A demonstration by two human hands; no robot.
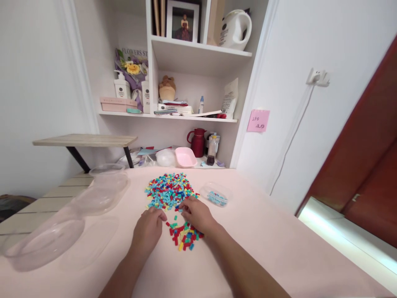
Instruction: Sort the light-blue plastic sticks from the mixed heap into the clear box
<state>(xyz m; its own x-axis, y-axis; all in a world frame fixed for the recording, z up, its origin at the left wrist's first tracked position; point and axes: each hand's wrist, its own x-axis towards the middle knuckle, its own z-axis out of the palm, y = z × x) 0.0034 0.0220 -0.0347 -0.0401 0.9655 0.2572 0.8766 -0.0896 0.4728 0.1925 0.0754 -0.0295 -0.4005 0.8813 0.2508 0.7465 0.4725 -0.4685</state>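
Observation:
A large heap of small building bricks (169, 189), mostly light blue with red, yellow, green and dark blue, spreads over the pink tabletop (254, 248). A smaller pile of red, yellow, green and blue bricks (182, 238) lies nearer to me. My left hand (147, 227) rests at the left of the gap between the piles, fingers curled in beside a red brick; whatever they may hold is hidden. My right hand (197, 213) reaches to the heap's near right edge. Its fingers are bent and drawn together by some dark blue bricks; their grip is hidden.
A clear container (216, 194) with light blue bricks stands right of the heap. Several clear plastic containers (46, 240) line the left side. At the back are a pink tray (185, 157), a red jug (197, 142), a bottle (212, 150) and a wooden stand (85, 140).

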